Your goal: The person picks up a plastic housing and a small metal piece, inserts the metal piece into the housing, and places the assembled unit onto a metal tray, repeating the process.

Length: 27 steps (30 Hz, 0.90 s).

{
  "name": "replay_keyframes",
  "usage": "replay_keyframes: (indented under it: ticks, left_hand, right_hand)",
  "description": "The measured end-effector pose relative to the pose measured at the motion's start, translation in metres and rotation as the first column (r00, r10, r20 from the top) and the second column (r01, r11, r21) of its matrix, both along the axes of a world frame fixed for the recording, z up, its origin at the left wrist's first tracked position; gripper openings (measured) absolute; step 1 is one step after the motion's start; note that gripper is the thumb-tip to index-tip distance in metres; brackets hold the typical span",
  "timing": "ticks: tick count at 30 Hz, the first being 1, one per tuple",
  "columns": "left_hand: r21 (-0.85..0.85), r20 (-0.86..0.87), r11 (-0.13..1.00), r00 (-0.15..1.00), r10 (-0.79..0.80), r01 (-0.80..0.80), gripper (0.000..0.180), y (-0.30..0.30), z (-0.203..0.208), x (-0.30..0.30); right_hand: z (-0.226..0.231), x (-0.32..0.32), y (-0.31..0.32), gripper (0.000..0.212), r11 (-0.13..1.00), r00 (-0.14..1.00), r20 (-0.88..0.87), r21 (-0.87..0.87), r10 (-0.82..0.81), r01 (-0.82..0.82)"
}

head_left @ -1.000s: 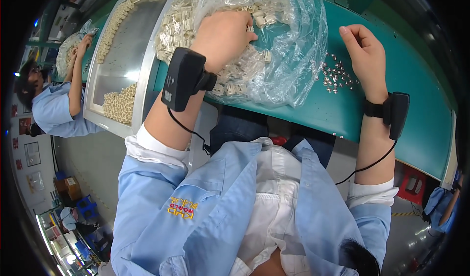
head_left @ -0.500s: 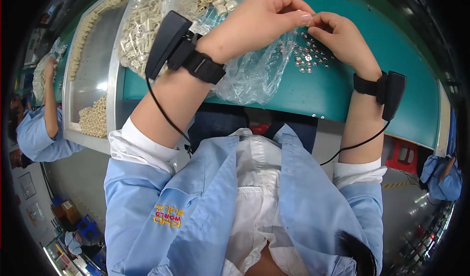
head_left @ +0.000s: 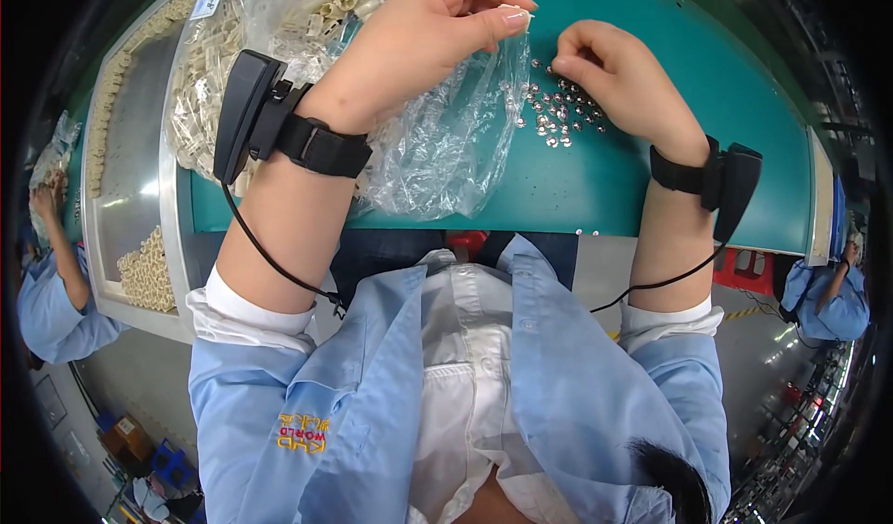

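The green tabletop [head_left: 744,106] spreads beneath and beyond both sets of fingers. Well to the left of the left fingers stands a metal-framed tray [head_left: 174,217], with rows of cream pieces [head_left: 147,268] along its inner sides. A clear plastic bag [head_left: 423,175] lies under and to the left of the left hand [head_left: 409,45], filled with cream plastic housings [head_left: 200,96]. The right hand [head_left: 623,73] hovers to the other side, its thumb and forefinger curled close together; I cannot tell whether anything sits between them. Just below those fingertips, toward the body, lies a loose scatter of small shiny metal parts [head_left: 563,115]. Smallest is the single cream housing [head_left: 528,15] that the left thumb and forefinger pinch at their tips, near the right fingertips but apart from them.

For so small a housing, a light, steady pinch near its edge seems best, leaving the rest exposed. The right fingertips should handle metal parts singly, without sweeping the scatter or brushing the bag's loose film.
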<state>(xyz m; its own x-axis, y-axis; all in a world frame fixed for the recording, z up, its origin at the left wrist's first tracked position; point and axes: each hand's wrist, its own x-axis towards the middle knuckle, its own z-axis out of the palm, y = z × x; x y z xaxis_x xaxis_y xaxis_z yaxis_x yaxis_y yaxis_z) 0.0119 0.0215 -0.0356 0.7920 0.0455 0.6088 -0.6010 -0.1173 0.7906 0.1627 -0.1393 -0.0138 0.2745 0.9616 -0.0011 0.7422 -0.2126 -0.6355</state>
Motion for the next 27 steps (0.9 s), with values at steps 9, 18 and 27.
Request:
replay_keyframes:
  ticks: [9, 18, 27]
  left_hand:
    - [-0.336, -0.591, 0.919, 0.806, -0.035, -0.207, 0.019, -0.023, 0.027, -0.008]
    - [-0.417, -0.566, 0.892, 0.818, -0.108, -0.171, 0.018, -0.025, 0.023, -0.009]
    - [-0.422, -0.556, 0.888, 0.826, -0.092, -0.185, 0.016, -0.027, 0.026, -0.012]
  right_hand:
    - [0.011, 0.001, -0.012, 0.011, 0.957, 0.845, -0.523, 0.285, 0.109, 0.053]
    - [0.007, -0.006, -0.011, 0.014, 0.929, 0.787, -0.595, 0.362, 0.163, 0.081]
    - [0.007, -0.013, -0.010, 0.017, 0.928, 0.715, -0.669, 0.365, 0.204, 0.077]
